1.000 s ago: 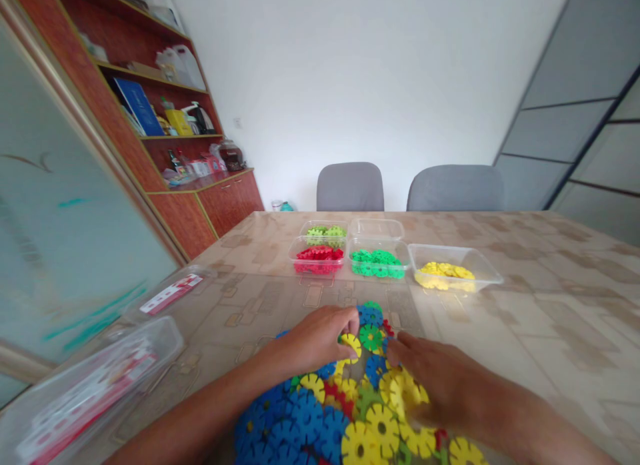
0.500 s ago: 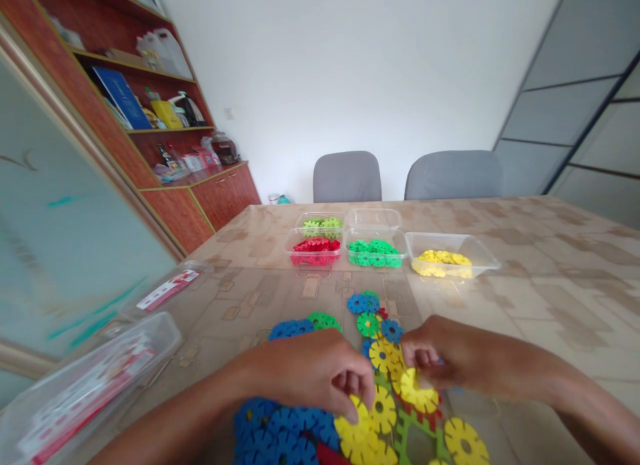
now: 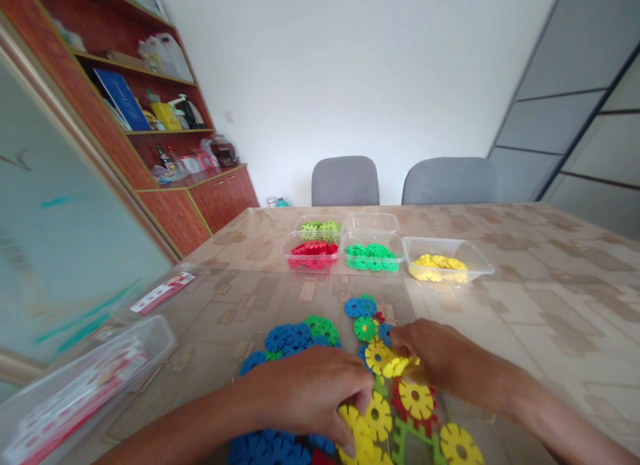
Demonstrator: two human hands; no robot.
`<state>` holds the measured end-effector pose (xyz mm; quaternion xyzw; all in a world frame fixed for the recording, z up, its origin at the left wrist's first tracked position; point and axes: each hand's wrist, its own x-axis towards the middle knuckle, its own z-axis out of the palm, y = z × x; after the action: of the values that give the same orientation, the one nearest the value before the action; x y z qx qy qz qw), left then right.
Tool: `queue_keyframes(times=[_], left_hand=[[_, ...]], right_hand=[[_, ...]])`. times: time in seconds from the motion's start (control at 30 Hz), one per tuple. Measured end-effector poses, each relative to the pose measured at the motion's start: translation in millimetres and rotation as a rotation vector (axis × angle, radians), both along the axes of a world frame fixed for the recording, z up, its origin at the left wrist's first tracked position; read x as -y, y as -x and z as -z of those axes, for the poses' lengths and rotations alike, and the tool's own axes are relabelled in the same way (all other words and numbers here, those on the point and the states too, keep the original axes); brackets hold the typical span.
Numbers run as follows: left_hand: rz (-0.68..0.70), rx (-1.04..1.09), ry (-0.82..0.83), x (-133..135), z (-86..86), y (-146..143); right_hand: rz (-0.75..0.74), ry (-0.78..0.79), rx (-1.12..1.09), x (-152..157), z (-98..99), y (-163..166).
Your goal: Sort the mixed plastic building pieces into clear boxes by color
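Notched plastic discs in yellow, blue, green and red lie in a heap on the table in front of me. My left hand is curled at the near side, thumb and fingers closed on yellow discs. My right hand reaches in from the right, its fingers bent round a few tilted yellow discs. Just below it, a flat yellow disc rests over red pieces. Blue discs lie beneath and beside my left forearm. Light green toothed pieces show between the yellow discs.
Across the table stand clear tubs with red pieces, green discs, yellow discs and light green pieces. A long clear box with a printed sheet sits at left. Two grey chairs stand behind the table.
My right hand has moved a little away from me and left, onto yellow discs farther up the heap. My left hand stays at the near yellow discs. The view has tipped slightly up.
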<state>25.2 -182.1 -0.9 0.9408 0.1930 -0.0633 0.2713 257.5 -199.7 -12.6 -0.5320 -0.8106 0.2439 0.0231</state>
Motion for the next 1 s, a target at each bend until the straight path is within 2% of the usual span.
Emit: queue_keyframes(times=[0.2, 0.37, 0.5, 0.6, 0.8, 1.0], left_hand=[[-0.101, 0.021, 0.056, -9, -5.2, 5], [-0.248, 0.105, 0.13, -27, -10.1, 15], [-0.259, 0.148, 0.192, -38, -12.9, 21], [-0.283, 0.192, 0.219, -43, -12.9, 23], [-0.508, 0.363, 0.404, -54, 5.3, 19], [-0.526, 0.429, 0.627, -53, 21.6, 6]], right_hand=[[-0.119, -0.007, -0.184, -8, 0.5, 2], [-0.076, -0.07, -0.18, -5, 8.0, 14], [-0.028, -0.117, -0.199, -2, 15.2, 18], [-0.01, -0.068, -0.27, -3, 16.3, 20], [-0.016, 0.086, -0.558, -17, 19.0, 17], [0.09, 0.031, -0.712, -23, 21.1, 22]])
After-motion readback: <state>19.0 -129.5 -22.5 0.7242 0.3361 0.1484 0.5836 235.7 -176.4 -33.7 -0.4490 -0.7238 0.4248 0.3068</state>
